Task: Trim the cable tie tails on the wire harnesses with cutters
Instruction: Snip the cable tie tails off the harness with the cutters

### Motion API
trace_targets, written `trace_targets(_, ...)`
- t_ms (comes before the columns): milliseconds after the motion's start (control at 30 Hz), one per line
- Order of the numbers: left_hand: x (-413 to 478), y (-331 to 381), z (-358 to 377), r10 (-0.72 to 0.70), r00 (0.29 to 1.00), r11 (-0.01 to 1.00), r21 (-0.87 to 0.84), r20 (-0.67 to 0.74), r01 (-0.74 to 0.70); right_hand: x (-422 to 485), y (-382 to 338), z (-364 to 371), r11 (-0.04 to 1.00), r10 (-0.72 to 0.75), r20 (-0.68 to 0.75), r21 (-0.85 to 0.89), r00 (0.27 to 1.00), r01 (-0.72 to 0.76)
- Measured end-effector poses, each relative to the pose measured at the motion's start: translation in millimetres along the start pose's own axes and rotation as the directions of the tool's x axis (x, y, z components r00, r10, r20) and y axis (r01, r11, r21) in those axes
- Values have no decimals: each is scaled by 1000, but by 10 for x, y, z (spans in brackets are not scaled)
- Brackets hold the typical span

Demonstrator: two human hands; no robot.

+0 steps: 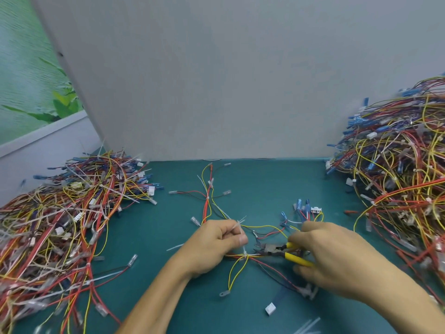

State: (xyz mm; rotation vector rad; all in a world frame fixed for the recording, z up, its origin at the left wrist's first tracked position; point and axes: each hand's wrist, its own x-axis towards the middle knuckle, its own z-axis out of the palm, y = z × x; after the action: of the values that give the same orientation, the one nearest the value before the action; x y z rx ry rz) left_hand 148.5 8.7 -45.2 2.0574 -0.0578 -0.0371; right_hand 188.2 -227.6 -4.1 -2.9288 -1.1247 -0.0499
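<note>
A wire harness of red, yellow and black wires lies spread on the teal table between my hands. My left hand grips it near a white cable tie and also pinches several white tie tails that stick up from its fingers. My right hand holds the yellow-handled cutters. Their dark jaws point left, close to the white cable tie and slightly apart from it.
A big heap of harnesses with long white tie tails covers the left side. A taller heap rises on the right. A grey partition stands behind. Loose cut tails and a white connector lie near the front edge.
</note>
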Motion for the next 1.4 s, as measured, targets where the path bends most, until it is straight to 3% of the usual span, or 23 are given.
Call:
trace_targets(100, 3, -6, -2, -7, 1000, 1000, -14, -2, 7, 3, -44, 18, 994, -16, -41, -106, 999, 12)
trace_targets(1400, 27, -2, 22, -28, 999, 1000, -5, -31, 28, 36, -219, 132, 994, 24, 43, -111, 999, -19)
